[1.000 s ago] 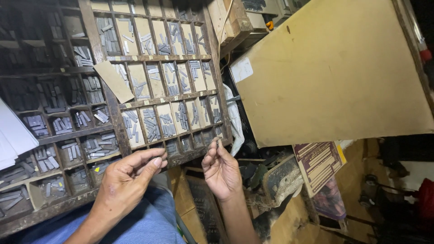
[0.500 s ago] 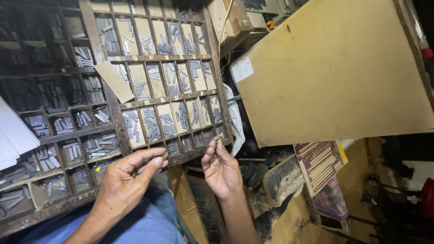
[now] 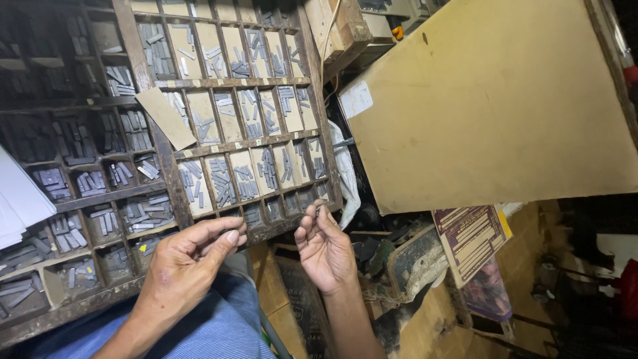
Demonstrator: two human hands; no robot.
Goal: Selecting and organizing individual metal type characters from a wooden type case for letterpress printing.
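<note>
Both of my hands hover just in front of the near edge of the wooden type case (image 3: 169,166), a big tray split into many small compartments that hold grey metal type sorts (image 3: 222,183). My left hand (image 3: 189,262) is curled, back facing up, with the thumb pressed against the side of the forefinger as if pinching; whether a sort sits between them I cannot tell, since the fingers hide the spot. My right hand (image 3: 325,249) is turned palm up, fingers loosely bent and gathered upward, and a small dark sliver shows at the fingertips (image 3: 316,213), right at the case's lower rim; it may be a piece of type, but it is too small to be sure. The nearest filled compartments lie just beyond both sets of fingers, in the bottom row of the lighter section. A tan slip of card (image 3: 166,118) lies tilted across one divider. To my right leans a large brown board (image 3: 492,106), and my blue striped clothing (image 3: 212,332) shows below my left wrist.
</note>
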